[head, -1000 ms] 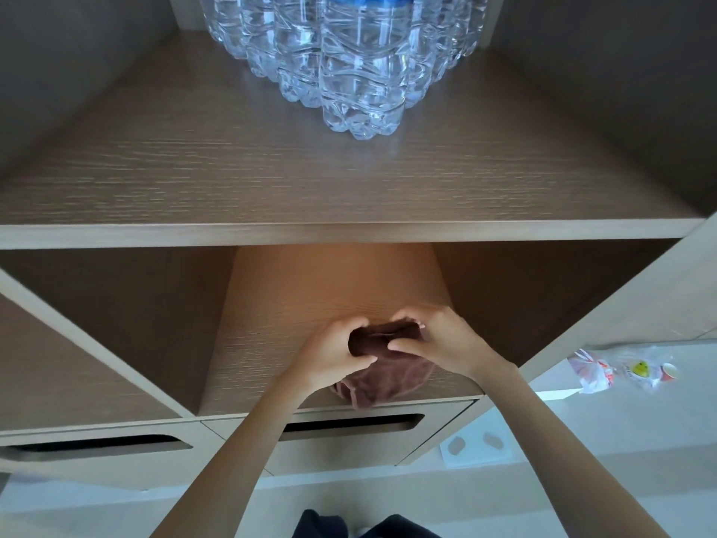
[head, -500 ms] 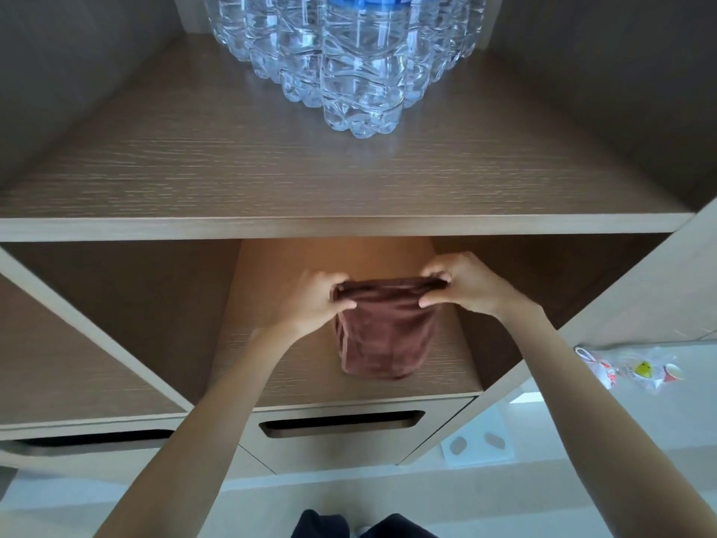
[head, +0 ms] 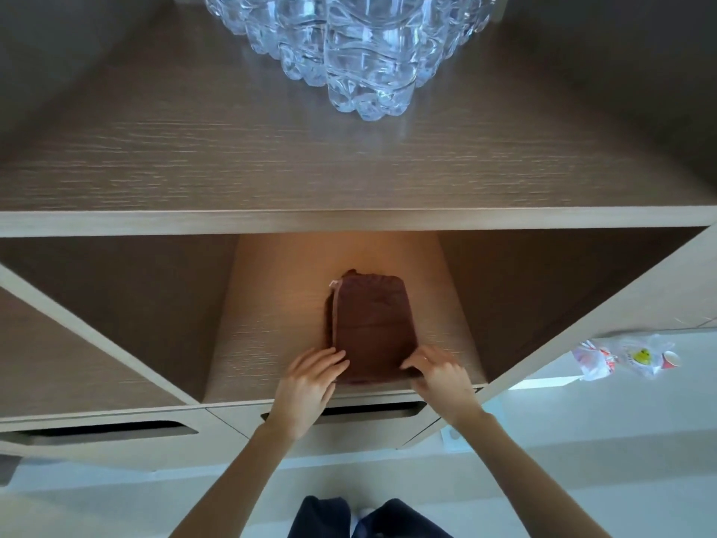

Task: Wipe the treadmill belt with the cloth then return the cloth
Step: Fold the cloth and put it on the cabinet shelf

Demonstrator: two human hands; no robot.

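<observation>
Left fingers (head: 329, 357): straight, relaxed, tips touching the near-left corner of the cloth (head: 372, 328). Not curled round anything. Left hand (head: 310, 382) lies palm-down over the compartment's front edge.

Right fingers (head: 417, 361): slightly bent, tips at the cloth's near-right corner. Cannot tell if they pinch the edge or only touch it. Right hand (head: 442, 376) also palm-down, mirroring the left.

Cloth: brown, folded into a rough rectangle, lying flat on the floor of the middle compartment (head: 271, 335) of a wooden shelf unit. It sits right of centre, its near edge close to the front lip and its far edge about halfway back. A small pale tag sticks out at the far-left corner.

Just below the hands: a drawer front (head: 232, 415) with a dark grip slot. Another slot is on the drawer to the left.

Above: upper shelf board (head: 232, 157), with a cluster of clear water bottles (head: 364, 52) standing at its far side.

Right, on the pale floor (head: 582, 440): a crumpled plastic bag (head: 628, 359) with a yellow sticker, well apart from the shelf work.

Bottom edge: dark trouser legs (head: 329, 518).
</observation>
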